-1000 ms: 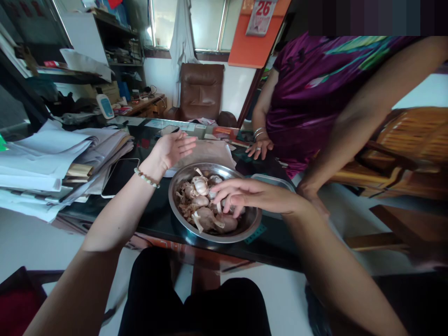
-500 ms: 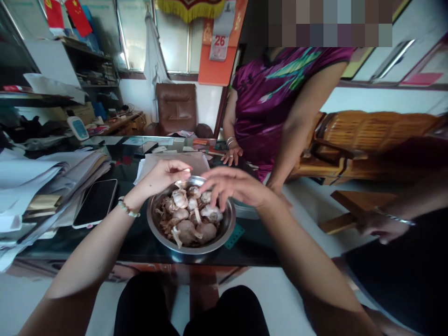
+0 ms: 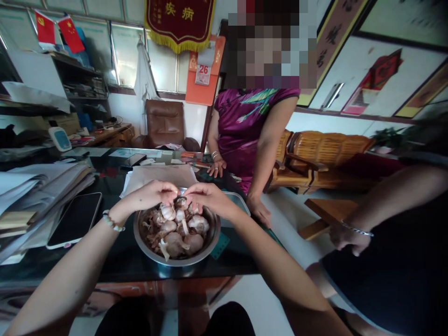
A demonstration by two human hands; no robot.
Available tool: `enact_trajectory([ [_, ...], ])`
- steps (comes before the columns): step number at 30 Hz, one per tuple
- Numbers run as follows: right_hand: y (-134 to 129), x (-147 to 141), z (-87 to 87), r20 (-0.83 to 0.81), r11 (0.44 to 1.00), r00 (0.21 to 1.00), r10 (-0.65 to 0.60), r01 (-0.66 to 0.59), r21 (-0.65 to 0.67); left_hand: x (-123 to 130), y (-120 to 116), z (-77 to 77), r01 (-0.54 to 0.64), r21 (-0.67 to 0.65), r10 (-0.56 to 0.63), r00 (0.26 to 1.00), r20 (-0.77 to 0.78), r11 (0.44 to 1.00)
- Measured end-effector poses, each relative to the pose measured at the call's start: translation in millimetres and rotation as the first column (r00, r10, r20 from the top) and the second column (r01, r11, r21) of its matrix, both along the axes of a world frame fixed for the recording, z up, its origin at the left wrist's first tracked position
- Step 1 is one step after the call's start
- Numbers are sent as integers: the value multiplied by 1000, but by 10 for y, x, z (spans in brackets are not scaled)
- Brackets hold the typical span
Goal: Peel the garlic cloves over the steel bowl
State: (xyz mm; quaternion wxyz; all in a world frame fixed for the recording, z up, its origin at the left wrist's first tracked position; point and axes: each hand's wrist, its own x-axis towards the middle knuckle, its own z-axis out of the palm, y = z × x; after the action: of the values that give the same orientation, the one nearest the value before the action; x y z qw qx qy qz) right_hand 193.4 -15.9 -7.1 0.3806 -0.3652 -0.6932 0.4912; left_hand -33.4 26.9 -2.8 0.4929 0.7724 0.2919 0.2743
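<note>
A metal bowl (image 3: 140, 245) full of garlic bulbs (image 3: 175, 243) and loose papery skins stands on the dark desk. Above its far rim my left hand (image 3: 159, 193) is closed in a pinch on a garlic clove, which the fingers mostly hide. My right hand (image 3: 206, 198) comes in from the other side, thumb and fingers pinched together close to the left fingertips. What sits between the right fingertips is too small to make out. Below both hands, a whole garlic bulb (image 3: 168, 212) lies on top of the heap.
Left of the bowl lie a phone (image 3: 75, 219) and stacked papers (image 3: 66, 186). Behind it are more sheets (image 3: 161, 175); at right is a clear plastic container (image 3: 240, 201). A person in purple (image 3: 238, 135) leans on the desk; another person's arm (image 3: 395, 205) is at far right.
My right hand, its fingers spread over the bowl before, has moved left and closed beside my left fingertips. The view has tilted up and turned slightly right.
</note>
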Motion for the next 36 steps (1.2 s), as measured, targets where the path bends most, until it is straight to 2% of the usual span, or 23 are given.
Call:
enact_trajectory([
  [2, -5, -24, -8, 9, 997, 998, -65, 64, 51, -9, -4, 3, 31, -21, -32, 998, -57, 999],
  [5, -23, -50, 2, 51, 979, 989, -137, 128, 161, -19, -3, 18, -13, -14, 13, 999, -31, 1000],
  [10, -30, -60, 16, 131, 897, 959, -252, 180, 404, -22, 29, 10, 19, 1, -19, 1000, -10, 1000],
  [13, -36, -78, -7, 219, 852, 943, -252, 109, 512, -3, 3, 20, 92, 1, -92, 996, -15, 996],
  [17, -56, -116, -42, 323, 796, 901, -289, 39, 604, 48, -64, 58, 111, -75, -115, 992, -50, 991],
  [19, -59, -121, -52, 359, 779, 877, -319, 27, 626, 71, -80, 64, 100, -101, -107, 992, -69, 990],
  [24, -47, -102, -57, 408, 781, 847, -341, 13, 625, 101, -84, 45, 37, -130, -45, 997, -63, 991],
  [36, -42, -102, -39, 394, 851, 876, -279, 35, 524, 133, -122, 40, -26, -152, 17, 998, -61, 988],
])
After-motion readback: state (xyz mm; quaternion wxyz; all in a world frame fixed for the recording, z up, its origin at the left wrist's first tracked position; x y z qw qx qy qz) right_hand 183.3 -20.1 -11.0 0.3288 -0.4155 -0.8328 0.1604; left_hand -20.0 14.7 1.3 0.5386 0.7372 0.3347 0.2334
